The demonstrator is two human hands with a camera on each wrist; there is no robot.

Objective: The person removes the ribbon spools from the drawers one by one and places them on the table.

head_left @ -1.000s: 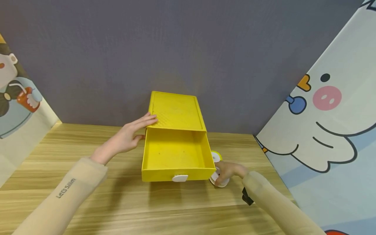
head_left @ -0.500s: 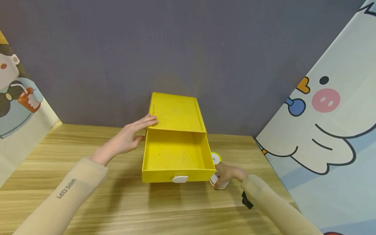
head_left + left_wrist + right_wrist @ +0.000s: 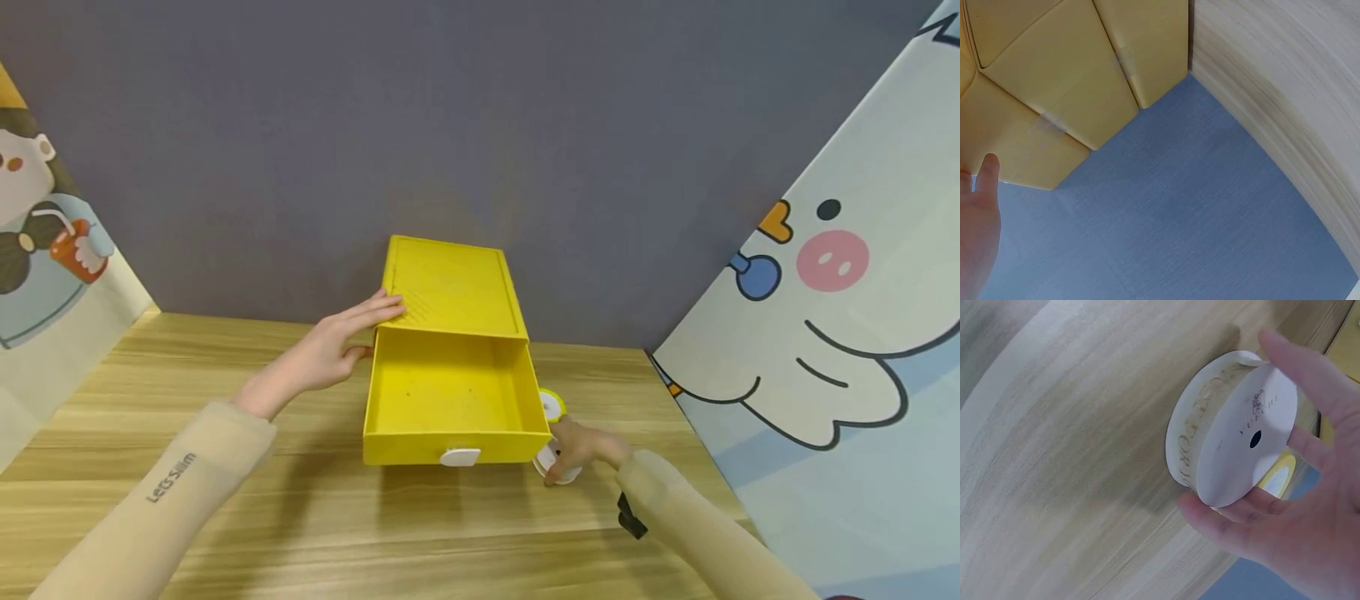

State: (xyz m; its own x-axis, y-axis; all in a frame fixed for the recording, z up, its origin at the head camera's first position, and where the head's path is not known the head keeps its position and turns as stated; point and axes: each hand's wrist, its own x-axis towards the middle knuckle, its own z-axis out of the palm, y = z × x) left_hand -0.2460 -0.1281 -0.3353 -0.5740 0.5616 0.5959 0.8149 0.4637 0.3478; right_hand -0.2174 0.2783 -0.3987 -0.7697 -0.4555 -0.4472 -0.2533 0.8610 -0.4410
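Note:
A small yellow drawer box (image 3: 453,287) stands against the back wall, its drawer (image 3: 457,450) pulled out toward me, with a white knob (image 3: 460,457) on the front. My left hand (image 3: 330,350) rests its straight fingers on the box's top left edge, the thumb by the side wall. To the right of the drawer, my right hand (image 3: 581,450) holds a white ribbon spool (image 3: 1244,434) by its rim, fingers and thumb curled around it. Cream ribbon with lettering is wound between the spool's two discs. The left wrist view shows only part of the left hand beside the box.
Just behind the spool lies a yellow-edged white roll (image 3: 552,405), close to the drawer's right side. Wood-grain table (image 3: 300,533) surrounds the box. A dark grey wall (image 3: 480,125) rises behind, and a cartoon-printed panel (image 3: 840,350) slants along the right.
The right hand has shifted very slightly down with the spool. The left hand and drawer box stay in place; the head view tilts a little.

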